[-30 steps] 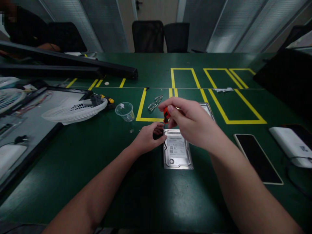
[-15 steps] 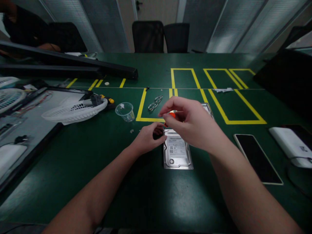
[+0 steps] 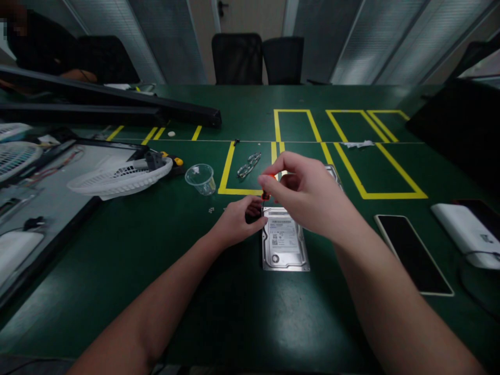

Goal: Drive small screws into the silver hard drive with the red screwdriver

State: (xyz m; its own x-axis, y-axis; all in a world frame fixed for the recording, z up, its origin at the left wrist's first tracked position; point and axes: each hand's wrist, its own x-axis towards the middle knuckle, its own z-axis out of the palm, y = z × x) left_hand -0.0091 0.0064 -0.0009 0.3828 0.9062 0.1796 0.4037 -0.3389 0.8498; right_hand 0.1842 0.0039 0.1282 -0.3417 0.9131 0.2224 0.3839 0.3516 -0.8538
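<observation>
Hard drive [image 3: 287, 245], lay toward table's [image 3: 250, 317] near edge; left hand [image 3: 236, 221], thumb and fingers parted, touched its far-left corner, seemingly for steadiness; right hand [image 3: 302, 192] pinched red screwdriver [image 3: 266, 196] near-upright.

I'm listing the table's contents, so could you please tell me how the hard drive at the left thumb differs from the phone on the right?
The hard drive is silver with a printed label; the phone shows a dark face in a pale frame. The left hand touches the hard drive's edge, while the phone lies apart from both hands. Both are rectangular and lie on the green table.
</observation>
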